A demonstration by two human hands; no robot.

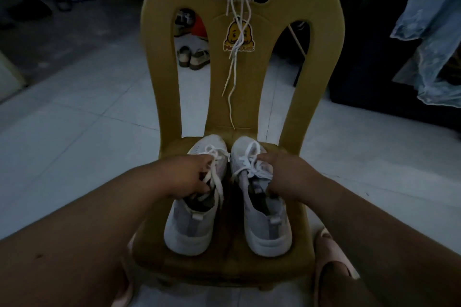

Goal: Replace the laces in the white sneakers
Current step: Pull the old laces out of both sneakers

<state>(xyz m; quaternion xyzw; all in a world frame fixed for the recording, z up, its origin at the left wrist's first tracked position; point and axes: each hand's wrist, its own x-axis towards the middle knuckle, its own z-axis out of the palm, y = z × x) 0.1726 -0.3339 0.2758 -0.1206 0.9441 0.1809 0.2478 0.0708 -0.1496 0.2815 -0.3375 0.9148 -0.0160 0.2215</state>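
On the chair (224, 265) seat before me stand the left sneaker (192, 228) and right sneaker (268, 230), side by side, toes toward the backrest. My left hand (184, 177) grips the left one's lace (212, 177); my right hand (287, 177) holds the right sneaker. Behind them spare laces (233, 77) hang down the backrest; sandals (193, 57) lie on the floor beyond the chair.

Dim, bluish exposure; the pale floor tiles (74, 112) are the brightest area, the far corners near black. Deep shadow lies between the sneakers (189, 229) and over the near forearms (74, 232). Wide-angle bowing at edges; fine detail soft.
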